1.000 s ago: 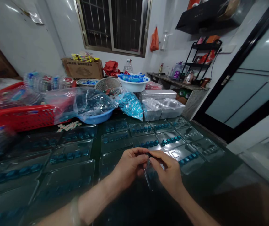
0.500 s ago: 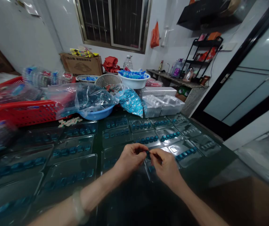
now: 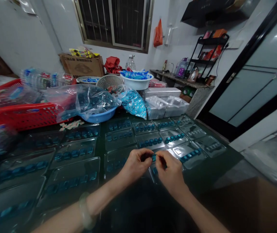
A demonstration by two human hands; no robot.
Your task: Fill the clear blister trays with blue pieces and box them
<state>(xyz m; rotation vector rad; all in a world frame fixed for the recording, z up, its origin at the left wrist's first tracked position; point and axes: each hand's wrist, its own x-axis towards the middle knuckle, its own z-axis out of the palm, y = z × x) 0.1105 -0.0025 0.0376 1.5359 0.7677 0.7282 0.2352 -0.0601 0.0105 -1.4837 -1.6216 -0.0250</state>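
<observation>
My left hand [image 3: 136, 165] and my right hand [image 3: 170, 171] meet over the dark table, fingers pinched together on a small blue piece [image 3: 154, 157] held between them. Under the hands lies a clear plastic tray [image 3: 154, 171] with blue pieces in its slots. More clear trays [image 3: 120, 139] holding rows of blue pieces cover the table in front and to the left. A pale bangle sits on my left wrist [image 3: 86, 210].
A red basket [image 3: 19, 116] and a blue bowl under plastic bags [image 3: 97, 115] stand at the back left. A bag of blue pieces [image 3: 133, 104], a white bowl [image 3: 136, 83] and stacked clear trays [image 3: 166, 106] sit behind. A dark door [image 3: 254, 84] is at right.
Both hands have moved slightly away from me and up in the view, still pinched together. The blue piece between the fingertips shows more clearly now.
</observation>
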